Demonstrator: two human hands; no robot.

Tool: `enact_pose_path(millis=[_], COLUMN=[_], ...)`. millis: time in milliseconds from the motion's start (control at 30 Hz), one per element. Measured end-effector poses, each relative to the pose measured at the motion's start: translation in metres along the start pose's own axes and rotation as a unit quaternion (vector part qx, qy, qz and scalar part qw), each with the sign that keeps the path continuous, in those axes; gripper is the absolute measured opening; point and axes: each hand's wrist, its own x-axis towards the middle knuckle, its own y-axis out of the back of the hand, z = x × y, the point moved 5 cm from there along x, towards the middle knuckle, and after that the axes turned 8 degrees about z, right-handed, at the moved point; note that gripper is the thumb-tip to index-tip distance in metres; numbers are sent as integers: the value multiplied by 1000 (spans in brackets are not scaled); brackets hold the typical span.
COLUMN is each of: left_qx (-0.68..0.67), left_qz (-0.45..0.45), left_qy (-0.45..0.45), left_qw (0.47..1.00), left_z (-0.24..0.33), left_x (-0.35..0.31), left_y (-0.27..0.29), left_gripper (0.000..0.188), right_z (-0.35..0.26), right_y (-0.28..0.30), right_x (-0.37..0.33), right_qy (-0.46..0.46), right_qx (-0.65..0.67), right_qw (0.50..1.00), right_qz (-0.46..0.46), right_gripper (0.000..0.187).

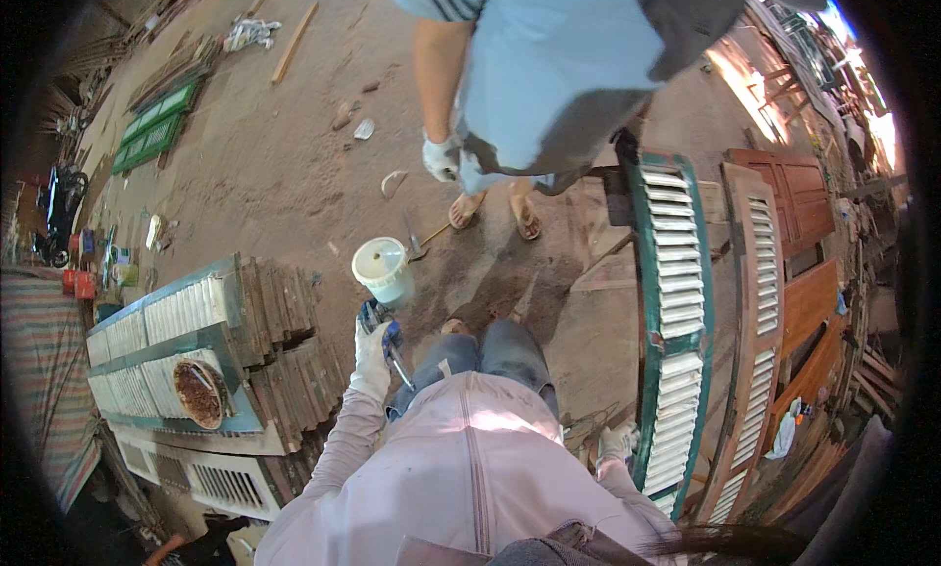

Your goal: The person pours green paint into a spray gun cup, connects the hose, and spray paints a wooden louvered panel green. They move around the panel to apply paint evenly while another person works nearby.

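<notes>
My left hand (371,354), in a whitish work glove with blue on it, is closed around a tool (400,363) with a blue grip and a narrow metal end. Its exact kind is not clear. Just beyond that hand a white bucket (382,269) stands on the ground. My right hand (616,444), also gloved, is low on the right against the inner edge of a louvered shutter (674,301). Its fingers appear bent at the frame, partly hidden. That shutter has a dark green frame and pale slats and stands on its long side.
Facing me stands a person (559,76) in a blue shirt, one gloved hand hanging down. More shutters (755,262) and brown panels (784,198) line the right. Stacked shutters (157,321) on the left carry a round brown container (201,393). A green shutter (154,125) lies farther back.
</notes>
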Motion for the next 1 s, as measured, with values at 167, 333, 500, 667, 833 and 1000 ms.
enact_pose_path(millis=[167,333,500,667,833,1000], left_qx=[-54,-82,-110,-87,-57,-45], left_qz=[28,64,55,86,29,21], left_qy=[-15,-28,-51,-7,-65,-94], left_qw=[998,994,991,992,996,994], left_z=[51,123,223,337,458,521], left_x=[82,178,319,456,572,715], left_y=[3,-34,-131,-246,-340,-420], left_gripper=[50,50,46,47,51,37], right_z=[-130,-261,-438,-688,-866,-935], right_y=[14,14,36,106,220,297], right_x=[-6,7,46,85,122,192], right_qy=[97,143,132,166,178,107], right_qx=[42,45,76,127,174,155], right_qw=[994,979,971,961,958,977], right_qz=[-29,-140,-182,-179,-143,-103], right_gripper=[73,64,64,60,55,51])
